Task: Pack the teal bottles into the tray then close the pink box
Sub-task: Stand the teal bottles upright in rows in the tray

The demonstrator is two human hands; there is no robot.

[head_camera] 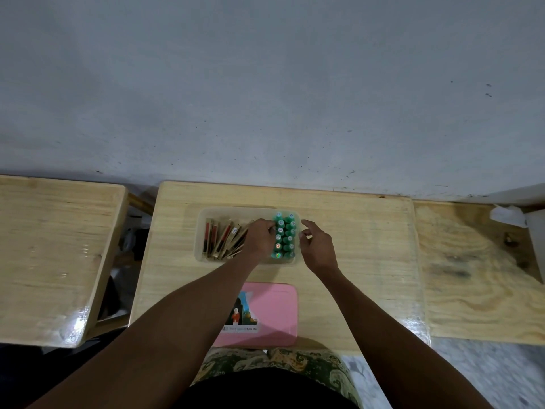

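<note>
Plain room; wooden desks [354, 231], grey wall [265, 84]

Light wooden desk [354, 231] dead centre, glossy along its near edge. Toward its far side sits a jumble of gold-cased lipstick tubes [224, 237], several showing red, leaning against each other at all angles. A second wooden desk [53, 246] stands to the left, apart from the first, with dark clutter in the gap [129, 240] that's too dim to make out. On the right is a plywood desk [472, 276], knotty and smudged dark, with crumpled white paper [507, 215] at its far corner. Behind it all is a grey wall [265, 84], flecked with small dark marks. Down low there's green patterned fabric [312, 364], and marbled floor [486, 373] at bottom right.
</note>
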